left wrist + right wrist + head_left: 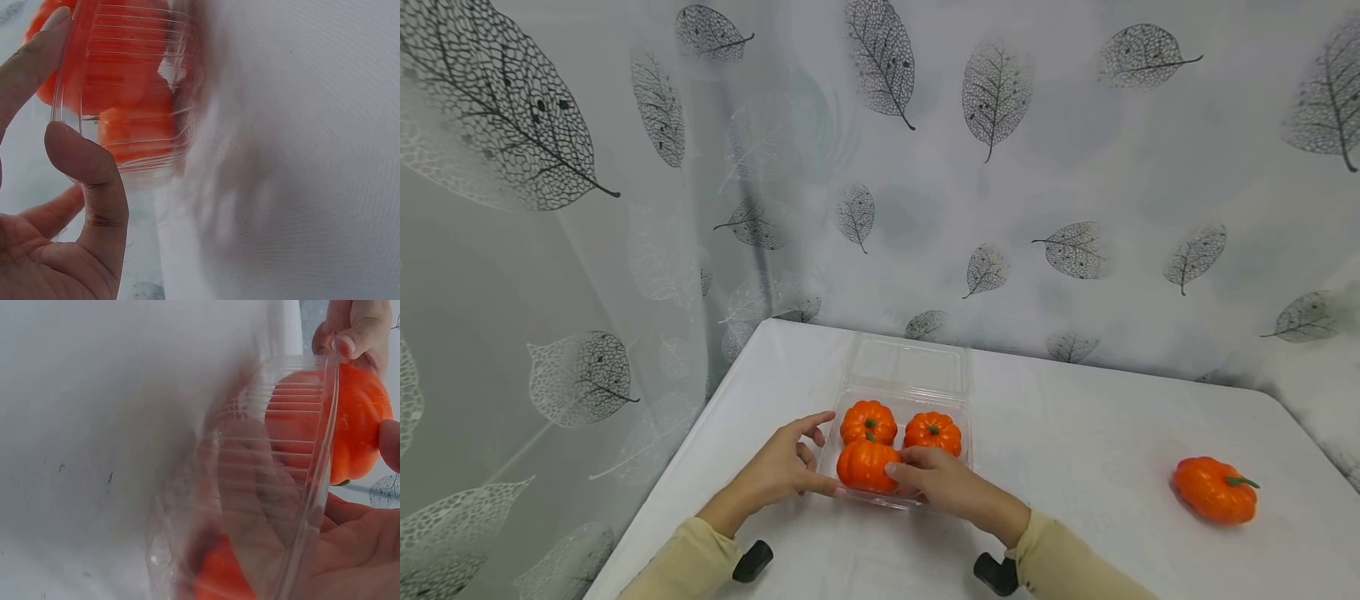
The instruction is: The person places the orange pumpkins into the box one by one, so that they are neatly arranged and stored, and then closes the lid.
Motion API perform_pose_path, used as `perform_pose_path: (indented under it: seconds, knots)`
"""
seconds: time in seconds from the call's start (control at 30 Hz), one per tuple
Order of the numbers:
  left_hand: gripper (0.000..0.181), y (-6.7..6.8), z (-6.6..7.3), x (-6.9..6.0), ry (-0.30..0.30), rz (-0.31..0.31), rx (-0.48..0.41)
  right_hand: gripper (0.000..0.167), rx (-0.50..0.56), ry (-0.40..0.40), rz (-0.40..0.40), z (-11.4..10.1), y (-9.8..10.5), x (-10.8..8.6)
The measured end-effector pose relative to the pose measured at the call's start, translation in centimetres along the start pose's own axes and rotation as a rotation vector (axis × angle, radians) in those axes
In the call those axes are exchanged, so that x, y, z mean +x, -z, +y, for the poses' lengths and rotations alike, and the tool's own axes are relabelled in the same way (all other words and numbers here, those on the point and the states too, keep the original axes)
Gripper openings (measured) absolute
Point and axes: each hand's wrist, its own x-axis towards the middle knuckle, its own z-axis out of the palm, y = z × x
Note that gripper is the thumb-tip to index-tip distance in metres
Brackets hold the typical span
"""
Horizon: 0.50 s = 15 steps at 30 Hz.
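Note:
A clear plastic clamshell box (880, 501) stands on the table with its lid (908, 367) folded back. Inside are three orange toy pumpkins with green stems: a back-left pumpkin (863, 417), a back-right pumpkin (932, 432) and a front pumpkin (865, 468). My right hand (943, 483) grips the front pumpkin from its right side. Through the box wall, the right wrist view shows fingers (250, 481) inside the box and the thumb against the pumpkin. My left hand (778, 467) touches the rim at the box's front-left corner, thumb and fingers spread.
Far to the right on the white table (1075, 442) lies another orange pumpkin (1210, 492) on its side. A leaf-patterned curtain (925, 192) hangs behind the table and along its left. Black wrist devices (752, 561) sit below both wrists.

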Motion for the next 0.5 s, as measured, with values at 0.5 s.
perform_pose_path:
  seconds: [0.5]
  knots:
    - [0.105,0.00,0.14,-0.18,0.009,-0.005,0.003,0.054,0.055,-0.033,-0.055,-0.26,-0.38,0.57]
